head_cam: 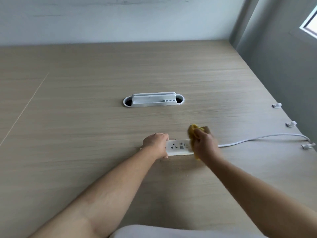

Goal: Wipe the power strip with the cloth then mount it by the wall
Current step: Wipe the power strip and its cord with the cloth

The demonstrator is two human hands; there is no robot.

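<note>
Power strip (178,147) wiped on desk (85,109)

Left hand (155,144) clamped one end; right hand (204,143) gripped the yellow cloth (193,130). Hard strokes risked dragging the strip loose.

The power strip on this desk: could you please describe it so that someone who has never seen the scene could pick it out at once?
Start from the wide wooden desk and its white oval cable grommet in the middle. Nearer the person, the power strip lies flat between the left hand and the right hand, which holds a yellow cloth. Its visible sockets and its white cord set it apart.
</note>
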